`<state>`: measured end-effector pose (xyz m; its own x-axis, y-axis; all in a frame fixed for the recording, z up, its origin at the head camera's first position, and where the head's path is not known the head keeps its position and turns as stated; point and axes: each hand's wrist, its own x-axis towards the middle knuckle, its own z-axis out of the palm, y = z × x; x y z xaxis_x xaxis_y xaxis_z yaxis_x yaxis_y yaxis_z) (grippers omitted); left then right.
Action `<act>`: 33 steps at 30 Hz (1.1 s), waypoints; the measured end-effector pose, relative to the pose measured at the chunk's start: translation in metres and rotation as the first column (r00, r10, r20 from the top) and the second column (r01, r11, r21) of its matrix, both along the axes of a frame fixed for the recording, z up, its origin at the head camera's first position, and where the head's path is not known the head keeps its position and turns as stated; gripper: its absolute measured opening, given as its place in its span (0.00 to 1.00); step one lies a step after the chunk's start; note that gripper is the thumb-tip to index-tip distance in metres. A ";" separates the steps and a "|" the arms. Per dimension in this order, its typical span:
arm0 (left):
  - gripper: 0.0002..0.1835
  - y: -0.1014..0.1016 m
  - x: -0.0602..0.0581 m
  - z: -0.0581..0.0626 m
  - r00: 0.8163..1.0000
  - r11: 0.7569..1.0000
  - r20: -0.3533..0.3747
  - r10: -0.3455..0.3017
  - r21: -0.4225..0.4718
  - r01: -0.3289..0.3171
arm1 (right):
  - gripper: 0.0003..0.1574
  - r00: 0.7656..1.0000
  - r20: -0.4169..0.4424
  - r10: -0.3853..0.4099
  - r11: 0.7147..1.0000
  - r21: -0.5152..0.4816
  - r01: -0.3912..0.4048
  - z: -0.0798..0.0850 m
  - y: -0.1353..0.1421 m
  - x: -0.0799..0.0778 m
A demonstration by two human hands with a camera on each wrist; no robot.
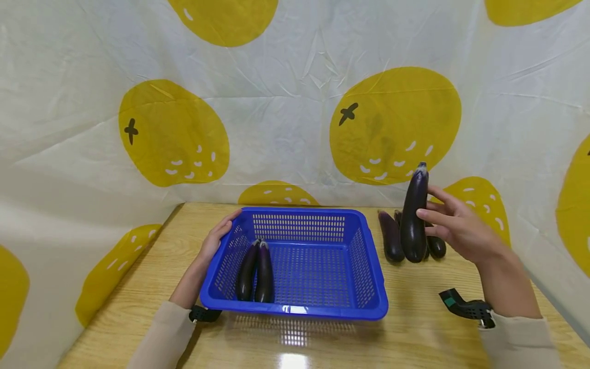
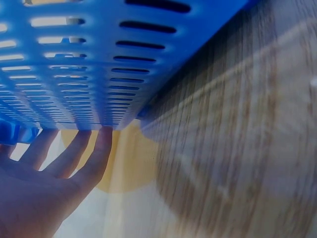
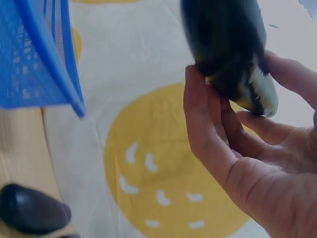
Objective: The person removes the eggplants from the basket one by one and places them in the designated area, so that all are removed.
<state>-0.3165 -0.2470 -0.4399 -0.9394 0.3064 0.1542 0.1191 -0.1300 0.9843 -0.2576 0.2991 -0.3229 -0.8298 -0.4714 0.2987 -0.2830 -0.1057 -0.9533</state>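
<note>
- Glossy, elongated dark-purple eggplant: our right grip pinched it.
- Our spread left grip touched the blue perforated plastic basket.
- Keeping both steady seemed wisest.

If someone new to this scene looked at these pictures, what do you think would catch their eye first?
Probably the bright blue basket in the middle of the head view, with two eggplants side by side in its left part. Next would come the dark eggplant held stem end up in the right hand, right of the basket. Behind everything, the pale cloth with its big yellow fruit shapes also stands out.
</note>
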 end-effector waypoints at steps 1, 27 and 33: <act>0.30 0.000 0.000 0.000 1.000 1.000 -0.004 0.003 -0.004 -0.003 | 0.37 1.000 -0.007 -0.019 1.000 -0.001 0.019 -0.001 0.003 0.000; 0.29 0.001 0.003 0.004 1.000 1.000 -0.014 0.012 -0.013 -0.012 | 0.42 0.838 -0.231 -0.495 0.714 0.442 0.543 -0.016 0.071 -0.009; 0.30 0.001 0.003 0.004 1.000 1.000 -0.002 0.006 -0.010 -0.006 | 0.52 0.790 -0.298 -0.535 0.565 0.569 0.597 -0.023 0.081 -0.016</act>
<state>-0.3131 -0.2464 -0.4359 -0.9408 0.3026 0.1526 0.1215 -0.1193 0.9854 -0.2736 0.3804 -0.3463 -0.9781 -0.0098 0.2080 -0.1571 0.6903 -0.7063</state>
